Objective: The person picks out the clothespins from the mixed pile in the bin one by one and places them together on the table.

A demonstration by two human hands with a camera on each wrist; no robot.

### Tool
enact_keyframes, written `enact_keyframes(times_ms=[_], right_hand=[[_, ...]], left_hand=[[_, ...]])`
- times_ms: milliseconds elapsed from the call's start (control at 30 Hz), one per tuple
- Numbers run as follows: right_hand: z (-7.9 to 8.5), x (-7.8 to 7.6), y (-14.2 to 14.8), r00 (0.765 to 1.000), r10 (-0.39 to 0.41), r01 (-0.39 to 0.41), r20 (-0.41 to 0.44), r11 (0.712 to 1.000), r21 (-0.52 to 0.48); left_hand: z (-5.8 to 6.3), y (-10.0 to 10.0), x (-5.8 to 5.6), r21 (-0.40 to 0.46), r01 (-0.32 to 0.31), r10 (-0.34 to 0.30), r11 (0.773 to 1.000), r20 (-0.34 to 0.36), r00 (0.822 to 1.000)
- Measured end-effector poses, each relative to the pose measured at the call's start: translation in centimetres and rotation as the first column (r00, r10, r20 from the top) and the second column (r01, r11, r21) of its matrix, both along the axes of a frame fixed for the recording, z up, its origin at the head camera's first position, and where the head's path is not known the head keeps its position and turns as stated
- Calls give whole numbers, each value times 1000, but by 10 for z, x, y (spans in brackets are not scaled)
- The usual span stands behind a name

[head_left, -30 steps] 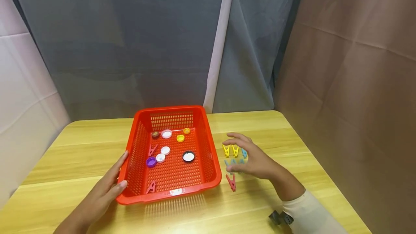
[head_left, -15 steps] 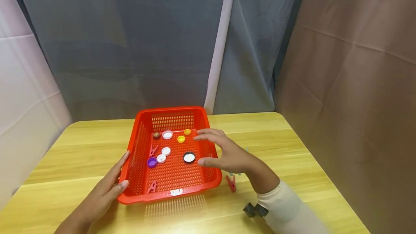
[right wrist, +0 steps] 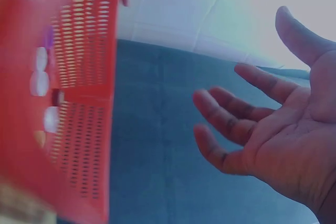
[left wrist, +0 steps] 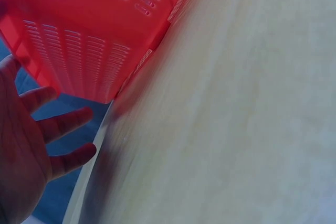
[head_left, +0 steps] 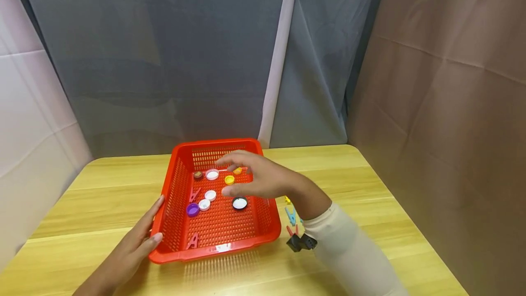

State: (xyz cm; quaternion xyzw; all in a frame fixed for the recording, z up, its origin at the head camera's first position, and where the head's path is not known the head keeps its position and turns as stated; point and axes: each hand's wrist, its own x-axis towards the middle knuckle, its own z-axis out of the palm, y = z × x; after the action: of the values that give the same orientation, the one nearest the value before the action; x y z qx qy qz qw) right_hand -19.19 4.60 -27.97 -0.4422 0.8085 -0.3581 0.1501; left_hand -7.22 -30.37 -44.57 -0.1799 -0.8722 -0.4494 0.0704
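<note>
A red plastic basket (head_left: 222,246) stands on the table, holding bottle caps and two red clothespins (head_left: 192,240). My left hand (head_left: 127,248) rests against its left rim, thumb and fingers fairly straight; in the left wrist view that hand (left wrist: 26,140) has its fingers spread beside the basket wall. Over the basket's inside hovers my right hand (head_left: 263,179), fingers relaxed and thumb apart, with nothing in it. Among the caps below are a black-rimmed cap (head_left: 240,203), a purple cap (head_left: 192,209), a yellow cap (head_left: 229,180) and a white cap (head_left: 210,195).
Right of the basket lie more clothespins, partly hidden by my right arm: a blue clothespin (head_left: 291,216), a yellow clothespin (head_left: 287,200) and a red clothespin (head_left: 289,230). Curtains (head_left: 205,58) hang behind and beside the wooden table (head_left: 82,204).
My right hand has moved left, from above the clothespins on the table to over the basket's inside. My left hand stays at the basket's left rim.
</note>
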Motion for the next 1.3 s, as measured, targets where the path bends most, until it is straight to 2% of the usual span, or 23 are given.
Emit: enact_keyframes(times_ms=[133,233,433,600,800,933,1167,1300], right_hand=[[24,-5,-11,998,43,-42,-36,999,34],[37,-12,-23,997,75,-75,-21,997,16],[44,-32,-45,996,66,-64,63,997,-41],[34,-53,-63,995,45,-42,86,998,-39],[11,-72,-87,993,42,-38,106,999,-36],[-4,-79,-101,991,51,-53,123,999,12],[-22,-90,-119,995,56,-66,81,990,121],[-36,-96,-122,989,32,-55,146,986,160]], left_hand=[[3,2,0,8,7,-7,1000,-12,1000],[4,2,-1,7,10,-10,1000,-19,1000],[4,1,-1,17,22,-21,1000,-36,999],[3,2,-1,14,23,-22,1000,-42,999],[5,3,-3,12,11,-10,1000,-52,999],[4,3,-5,35,30,-28,999,-58,998],[3,5,-6,55,56,-54,997,-47,997],[3,6,-4,52,53,-50,997,-54,997]])
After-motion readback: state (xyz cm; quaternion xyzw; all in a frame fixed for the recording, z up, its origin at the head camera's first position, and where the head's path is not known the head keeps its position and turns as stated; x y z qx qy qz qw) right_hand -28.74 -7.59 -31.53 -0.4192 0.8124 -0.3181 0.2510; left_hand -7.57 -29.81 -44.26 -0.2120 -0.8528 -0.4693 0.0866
